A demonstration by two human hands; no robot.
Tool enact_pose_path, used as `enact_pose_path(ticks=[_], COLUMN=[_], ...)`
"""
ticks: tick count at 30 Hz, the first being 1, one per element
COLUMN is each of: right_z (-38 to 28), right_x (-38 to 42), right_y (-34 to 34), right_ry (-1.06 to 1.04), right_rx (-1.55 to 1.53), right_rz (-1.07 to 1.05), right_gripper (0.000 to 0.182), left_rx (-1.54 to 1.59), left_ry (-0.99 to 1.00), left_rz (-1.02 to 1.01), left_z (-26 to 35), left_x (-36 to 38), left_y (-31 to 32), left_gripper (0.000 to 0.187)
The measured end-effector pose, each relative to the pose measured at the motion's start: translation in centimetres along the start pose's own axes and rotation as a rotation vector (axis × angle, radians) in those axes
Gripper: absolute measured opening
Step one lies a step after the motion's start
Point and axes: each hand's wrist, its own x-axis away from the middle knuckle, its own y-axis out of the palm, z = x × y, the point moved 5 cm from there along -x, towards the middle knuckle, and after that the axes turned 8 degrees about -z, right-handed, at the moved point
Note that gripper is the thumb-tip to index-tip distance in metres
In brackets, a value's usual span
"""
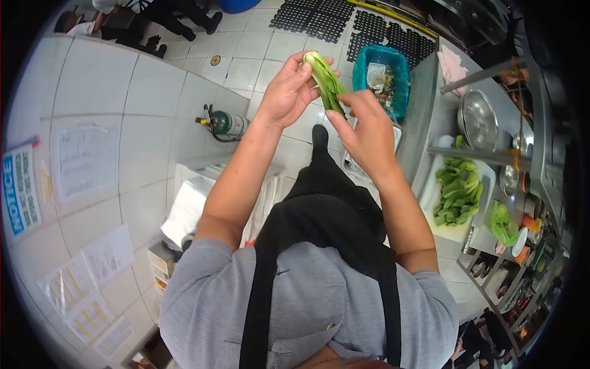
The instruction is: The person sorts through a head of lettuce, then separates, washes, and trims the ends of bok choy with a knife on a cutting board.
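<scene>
My left hand (pixel 290 87) grips a small head of bok choy (pixel 324 79) near its pale base, thumb in front and fingers behind. The bok choy is tilted, its green leaves pointing down toward my right hand (pixel 367 126). Thumb and forefinger of that hand pinch around the leafy end. Both hands are raised in front of me over the tiled floor. More leafy greens (pixel 458 192) lie heaped on a white tray (pixel 487 178) to the right.
A bin with a teal liner (pixel 362 58) holds scraps beyond my right hand. Metal colanders (pixel 478 120) sit on the steel counter (pixel 424 114) under rails. A green gas cylinder (pixel 230 125) stands by the tiled wall (pixel 153 86). Another person (pixel 178 18) is at the upper left.
</scene>
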Motion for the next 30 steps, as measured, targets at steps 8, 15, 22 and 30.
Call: enact_pose_path(ticks=[8, 15, 22, 30], right_z=[8.9, 12.7, 20.5, 26.5], right_x=[-19.4, -37.7, -56.9, -73.6], right_y=[8.8, 14.1, 14.4, 9.0], right_ry=[0.288, 0.262, 0.371, 0.476], right_rx=[-0.273, -0.469, -0.613, -0.81], right_rz=[-0.163, -0.363, 0.013, 0.101], right_gripper=[0.018, 0.018, 0.014, 0.034], left_rx=[-0.309, -0.327, -0.18, -1.124], left_ry=[-0.031, 0.086, 0.124, 0.363], left_rz=[0.231, 0.34, 0.346, 0.118], left_z=[9.3, 20.7, 26.1, 31.5], left_x=[-10.2, -18.6, -32.5, -62.2], left_y=[-13.1, -23.6, -35.2, -35.6], left_gripper=[0.051, 0.054, 0.036, 0.022])
